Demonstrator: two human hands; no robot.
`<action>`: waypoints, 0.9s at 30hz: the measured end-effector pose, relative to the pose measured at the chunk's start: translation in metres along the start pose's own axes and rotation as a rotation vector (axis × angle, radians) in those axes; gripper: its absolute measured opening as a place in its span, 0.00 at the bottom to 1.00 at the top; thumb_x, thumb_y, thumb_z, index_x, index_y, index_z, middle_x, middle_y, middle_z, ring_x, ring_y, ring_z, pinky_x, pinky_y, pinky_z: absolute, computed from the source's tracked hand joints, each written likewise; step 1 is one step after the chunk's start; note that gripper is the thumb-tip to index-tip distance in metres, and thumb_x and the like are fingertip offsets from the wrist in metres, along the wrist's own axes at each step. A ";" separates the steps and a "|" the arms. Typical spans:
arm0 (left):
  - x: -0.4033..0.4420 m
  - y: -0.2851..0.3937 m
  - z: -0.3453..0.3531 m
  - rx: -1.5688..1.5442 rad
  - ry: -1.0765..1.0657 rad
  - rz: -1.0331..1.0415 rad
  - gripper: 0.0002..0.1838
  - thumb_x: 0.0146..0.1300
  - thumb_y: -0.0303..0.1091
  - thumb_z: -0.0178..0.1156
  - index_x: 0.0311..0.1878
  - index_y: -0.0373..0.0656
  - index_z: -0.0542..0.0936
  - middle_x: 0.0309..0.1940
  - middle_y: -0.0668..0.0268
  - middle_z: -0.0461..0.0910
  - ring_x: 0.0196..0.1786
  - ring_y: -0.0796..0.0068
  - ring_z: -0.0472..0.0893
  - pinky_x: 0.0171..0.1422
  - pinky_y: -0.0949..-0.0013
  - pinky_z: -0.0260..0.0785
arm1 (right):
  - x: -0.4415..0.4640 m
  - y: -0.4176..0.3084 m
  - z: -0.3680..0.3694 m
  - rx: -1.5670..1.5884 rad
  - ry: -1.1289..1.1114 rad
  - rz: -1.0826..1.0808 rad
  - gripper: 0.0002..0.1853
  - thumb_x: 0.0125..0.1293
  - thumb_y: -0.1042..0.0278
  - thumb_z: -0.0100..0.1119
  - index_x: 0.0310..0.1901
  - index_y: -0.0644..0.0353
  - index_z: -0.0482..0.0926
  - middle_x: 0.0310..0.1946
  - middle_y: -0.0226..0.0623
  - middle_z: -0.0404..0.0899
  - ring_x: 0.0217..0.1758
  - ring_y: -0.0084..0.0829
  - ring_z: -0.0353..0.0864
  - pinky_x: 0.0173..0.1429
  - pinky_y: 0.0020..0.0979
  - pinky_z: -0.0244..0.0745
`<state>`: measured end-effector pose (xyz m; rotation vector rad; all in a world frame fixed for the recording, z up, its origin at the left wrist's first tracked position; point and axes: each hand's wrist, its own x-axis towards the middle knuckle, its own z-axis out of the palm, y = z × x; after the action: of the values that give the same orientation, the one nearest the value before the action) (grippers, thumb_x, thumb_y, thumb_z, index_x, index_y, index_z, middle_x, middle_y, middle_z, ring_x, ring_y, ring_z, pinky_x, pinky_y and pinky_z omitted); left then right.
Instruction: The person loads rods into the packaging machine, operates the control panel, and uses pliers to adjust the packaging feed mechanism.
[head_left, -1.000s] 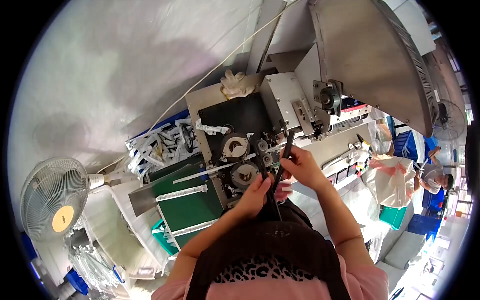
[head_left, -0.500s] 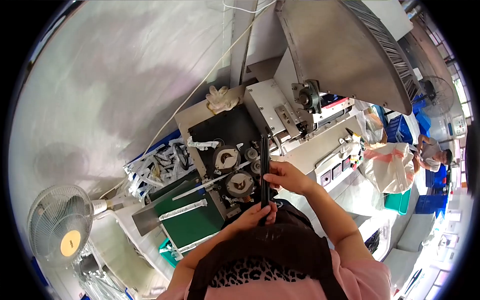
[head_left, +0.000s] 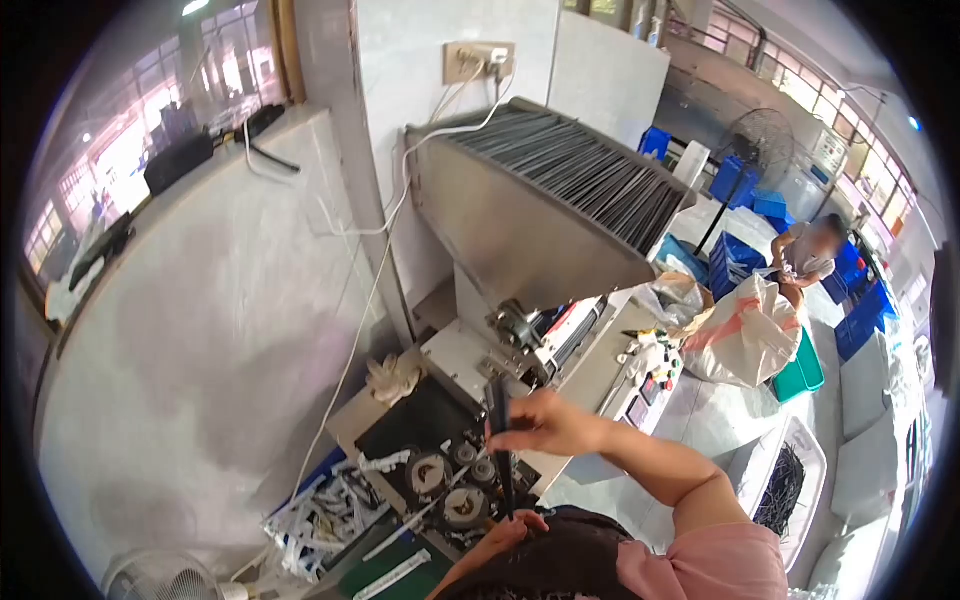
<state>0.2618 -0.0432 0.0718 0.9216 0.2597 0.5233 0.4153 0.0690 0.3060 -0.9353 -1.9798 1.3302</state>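
My right hand (head_left: pixel 545 424) is closed around the upper part of a bundle of thin black strips (head_left: pixel 501 440), held nearly upright. Lower down, my left hand (head_left: pixel 510 532) grips the bottom end of the same bundle. Behind the bundle lies the machine's black plate with round rollers (head_left: pixel 466 506). Above and beyond my hands stands a metal hopper (head_left: pixel 520 225), its top full of many long dark strips (head_left: pixel 580 165).
A white glove (head_left: pixel 393 380) lies at the machine's back edge. White scraps (head_left: pixel 325 520) fill a blue bin at lower left, near a fan (head_left: pixel 165 578). On the right are a white sack (head_left: pixel 745 335), a tub of black strips (head_left: pixel 780 490) and a seated person (head_left: pixel 806 255).
The view has tilted up, showing the hopper's top and a wall socket. The separated strips have come together into one bundle, and my right hand has moved up along it.
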 end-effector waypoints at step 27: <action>0.045 0.288 0.075 0.960 0.595 0.886 0.14 0.50 0.20 0.57 0.43 0.33 0.74 0.26 0.63 0.76 0.25 0.82 0.73 0.28 0.82 0.66 | 0.002 -0.062 -0.019 0.079 -0.020 -0.096 0.08 0.53 0.67 0.58 0.31 0.62 0.76 0.20 0.25 0.74 0.19 0.14 0.64 0.21 0.19 0.58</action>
<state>0.2408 0.0709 0.3494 1.8125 0.6786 1.5784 0.4140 0.0651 0.3707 -0.7837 -1.9472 1.3576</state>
